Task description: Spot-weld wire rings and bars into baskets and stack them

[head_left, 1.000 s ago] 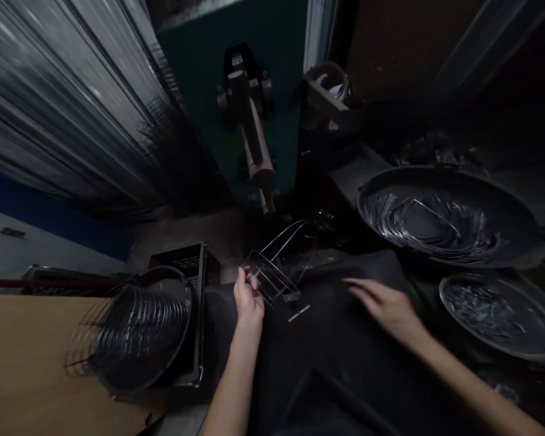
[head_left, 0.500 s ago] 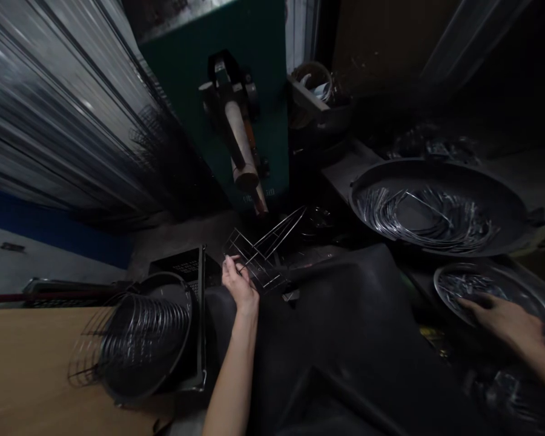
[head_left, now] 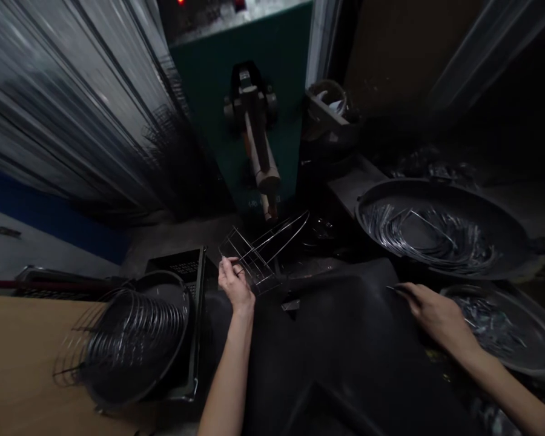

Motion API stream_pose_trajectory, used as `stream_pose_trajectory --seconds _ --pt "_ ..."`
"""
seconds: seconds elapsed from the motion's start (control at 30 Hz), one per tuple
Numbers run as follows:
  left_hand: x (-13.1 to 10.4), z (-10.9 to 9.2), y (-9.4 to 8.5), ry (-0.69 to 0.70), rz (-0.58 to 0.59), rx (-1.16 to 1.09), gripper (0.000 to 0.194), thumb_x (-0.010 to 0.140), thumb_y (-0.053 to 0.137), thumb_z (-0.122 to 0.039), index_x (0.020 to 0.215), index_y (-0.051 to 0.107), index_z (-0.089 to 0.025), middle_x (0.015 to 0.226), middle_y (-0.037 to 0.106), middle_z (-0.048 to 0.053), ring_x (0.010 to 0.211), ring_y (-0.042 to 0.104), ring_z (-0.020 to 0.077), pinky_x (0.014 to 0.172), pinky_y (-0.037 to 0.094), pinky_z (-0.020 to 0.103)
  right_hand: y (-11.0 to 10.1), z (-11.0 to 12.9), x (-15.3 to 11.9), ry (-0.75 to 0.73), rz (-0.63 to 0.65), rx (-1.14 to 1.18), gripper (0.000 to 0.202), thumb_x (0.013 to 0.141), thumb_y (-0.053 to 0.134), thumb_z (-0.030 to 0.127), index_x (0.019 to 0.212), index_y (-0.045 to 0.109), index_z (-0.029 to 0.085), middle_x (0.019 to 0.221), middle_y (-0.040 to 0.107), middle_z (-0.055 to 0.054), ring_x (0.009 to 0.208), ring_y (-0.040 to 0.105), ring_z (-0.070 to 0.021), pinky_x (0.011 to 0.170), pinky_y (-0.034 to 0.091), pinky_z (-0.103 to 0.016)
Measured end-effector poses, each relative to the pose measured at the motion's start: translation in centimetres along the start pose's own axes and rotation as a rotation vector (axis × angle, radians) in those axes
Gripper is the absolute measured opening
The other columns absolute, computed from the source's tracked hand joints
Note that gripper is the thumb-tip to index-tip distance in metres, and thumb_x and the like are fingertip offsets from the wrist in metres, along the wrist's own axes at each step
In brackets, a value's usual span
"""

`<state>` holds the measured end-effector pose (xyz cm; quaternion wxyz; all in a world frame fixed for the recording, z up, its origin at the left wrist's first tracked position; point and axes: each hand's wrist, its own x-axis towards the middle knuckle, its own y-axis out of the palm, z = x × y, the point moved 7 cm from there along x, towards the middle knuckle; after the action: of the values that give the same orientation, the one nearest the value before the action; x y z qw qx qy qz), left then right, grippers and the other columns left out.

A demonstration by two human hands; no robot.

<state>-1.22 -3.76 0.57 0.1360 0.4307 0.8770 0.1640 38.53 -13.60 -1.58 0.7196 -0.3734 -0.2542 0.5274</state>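
My left hand point(head_left: 236, 283) pinches one end of a wire rack point(head_left: 257, 257), a light frame of thin metal rods with a curved loop reaching up to the right. Above that loop is the lower tip of the welding machine's arm point(head_left: 269, 209); I see a gap between them. My right hand point(head_left: 438, 315) is closed, thumb against fingers, over the dark cloth on my lap. From its fingertips pokes a small metal piece point(head_left: 389, 287), too small to make out fully. Behind this hand sits a metal bowl point(head_left: 542, 357) of short metal pieces point(head_left: 493, 327).
A wide dark pan point(head_left: 504, 242) of bent wire loops point(head_left: 381, 230) stands at right. On the left, a round tub point(head_left: 140, 387) holds stacked wire rings point(head_left: 149, 321) beside a black crate point(head_left: 200, 339). The green machine body point(head_left: 200, 79) rises ahead.
My right hand has left the bowl and moved left over the dark cloth, a small metal piece at its fingertips. My left hand still holds the wire rack, with little movement.
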Motion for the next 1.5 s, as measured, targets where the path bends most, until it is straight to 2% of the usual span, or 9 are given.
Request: stream_pose_trajectory --seconds 0.1,0.2,0.3,0.43,0.53,0.73,0.87,1.1,1.5 --pt "0.3 -0.1 -0.2 -0.016 -0.004 -0.032 0.033 0.083 0.054 -0.048 0.074 0.052 -0.016 0.043 0.03 -0.011 0.031 0.018 0.0007 0.034 0.007 0.017 0.1 2.4 1.8 0.073 -0.016 0.091 0.014 0.072 0.06 0.035 0.077 0.065 0.022 0.085 0.069 -0.01 0.082 0.064 -0.0317 0.075 0.044 -0.04" --pt "0.6 0.1 -0.5 -0.036 -0.015 -0.046 0.036 0.082 0.055 -0.051 0.074 0.051 -0.016 0.043 0.029 -0.011 0.032 0.019 0.0005 0.034 0.008 0.016 2.0 8.6 4.0 0.073 0.095 0.408 0.025 0.069 0.067 0.044 0.075 0.068 0.02 0.077 0.069 -0.006 0.074 0.064 -0.0246 0.068 0.046 -0.033" --pt "0.9 0.5 -0.8 -0.054 -0.016 -0.033 0.038 0.082 0.054 -0.053 0.075 0.051 -0.016 0.042 0.026 -0.012 0.033 0.019 0.0009 0.035 0.01 0.015 4.5 14.9 6.1 0.112 0.167 0.767 0.031 0.06 0.076 0.044 0.069 0.067 0.016 0.064 0.065 -0.003 0.061 0.06 -0.0172 0.053 0.043 -0.025" --pt "1.6 1.0 -1.2 -0.058 -0.009 -0.044 0.04 0.078 0.059 -0.054 0.074 0.052 -0.015 0.042 0.026 -0.012 0.034 0.018 0.0007 0.036 0.012 0.015 7.0 19.0 7.7 0.192 0.216 1.149 0.037 0.048 0.085 0.039 0.066 0.065 0.014 0.064 0.063 -0.003 0.057 0.059 -0.0121 0.044 0.04 -0.019" --pt "2.3 1.5 -1.8 -0.053 -0.039 -0.062 0.04 0.076 0.062 -0.054 0.073 0.052 -0.015 0.042 0.025 -0.012 0.035 0.019 0.0005 0.037 0.015 0.014 8.2 20.0 7.8 0.213 0.289 1.265 0.038 0.047 0.087 0.037 0.069 0.065 0.013 0.066 0.063 -0.003 0.057 0.059 -0.0105 0.044 0.041 -0.017" --pt "3.0 2.1 -2.1 -0.087 -0.038 -0.055 0.04 0.075 0.064 -0.053 0.072 0.052 -0.015 0.044 0.027 -0.012 0.036 0.02 0.0004 0.038 0.013 0.014 9.1 20.4 7.4 0.307 0.287 1.366 0.043 0.039 0.091 0.034 0.065 0.064 0.013 0.062 0.06 0.0 0.056 0.057 -0.0083 0.042 0.04 -0.014" --pt "3.2 1.9 -2.0 -0.096 -0.045 -0.05 0.039 0.075 0.064 -0.052 0.071 0.052 -0.015 0.044 0.025 -0.012 0.037 0.02 0.0008 0.038 0.015 0.015 9.3 21.1 7.4 0.343 0.335 1.382 0.044 0.037 0.092 0.031 0.066 0.065 0.012 0.063 0.059 0.001 0.057 0.056 -0.007 0.042 0.039 -0.011" --pt "3.2 1.3 -1.8 -0.103 -0.047 -0.039 0.038 0.075 0.063 -0.051 0.071 0.052 -0.014 0.044 0.025 -0.011 0.037 0.021 0.0008 0.039 0.015 0.015 9.5 21.4 7.3 0.392 0.363 1.383 0.035 0.044 0.09 0.023 0.067 0.066 0.013 0.063 0.06 0.0 0.057 0.056 -0.0073 0.042 0.04 -0.011" --pt "4.0 0.9 -1.2 -0.125 -0.033 -0.021 0.041 0.072 0.065 -0.053 0.071 0.052 -0.014 0.045 0.024 -0.012 0.037 0.02 0.0007 0.04 0.013 0.016 9.6 22.4 8.0 0.484 0.305 1.411 0.016 0.059 0.079 0.008 0.064 0.065 0.012 0.06 0.061 -0.001 0.053 0.057 -0.007 0.04 0.039 -0.011"
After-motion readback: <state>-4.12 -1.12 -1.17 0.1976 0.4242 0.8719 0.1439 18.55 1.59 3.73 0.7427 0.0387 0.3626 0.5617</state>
